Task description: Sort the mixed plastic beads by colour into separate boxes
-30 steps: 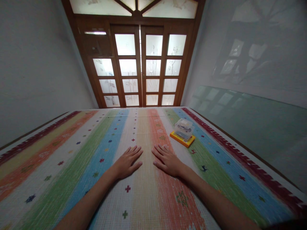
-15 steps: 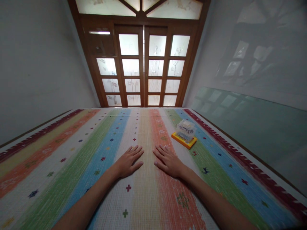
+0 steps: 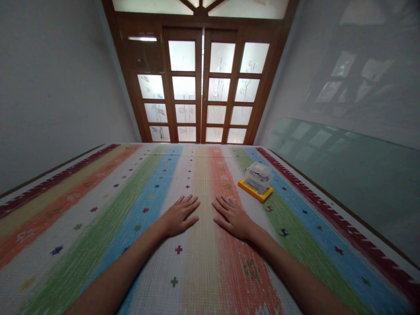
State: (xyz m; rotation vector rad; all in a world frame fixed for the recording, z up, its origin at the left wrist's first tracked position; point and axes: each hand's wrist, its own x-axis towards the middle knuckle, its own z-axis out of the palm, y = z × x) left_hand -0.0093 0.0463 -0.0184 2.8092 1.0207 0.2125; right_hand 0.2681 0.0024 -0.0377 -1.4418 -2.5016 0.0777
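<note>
My left hand (image 3: pixel 180 215) lies palm down on a striped, patterned cloth (image 3: pixel 203 271), its fingers stretched out and holding nothing. Across a narrow gap, my right hand (image 3: pixel 233 218) rests flat on the same cloth, also bare, with fingers spread. Beyond the right hand, to its upper right, sits a clear plastic case (image 3: pixel 259 177) with its lid raised. Small items show inside the case, too indistinct to name. Under it is a yellow-orange flat box or tray (image 3: pixel 256 190). Neither hand touches the case.
A wooden double door (image 3: pixel 201 87) with frosted panes stands past the far edge. A pale wall (image 3: pixel 59 87) rises at the left. On the right, a greenish glass-like panel (image 3: pixel 344 162) leans along the reflective wall.
The whole view has shifted slightly, so the scene sits a little further right and higher. Both hands stay flat in their places, and the case has not moved on the cloth.
</note>
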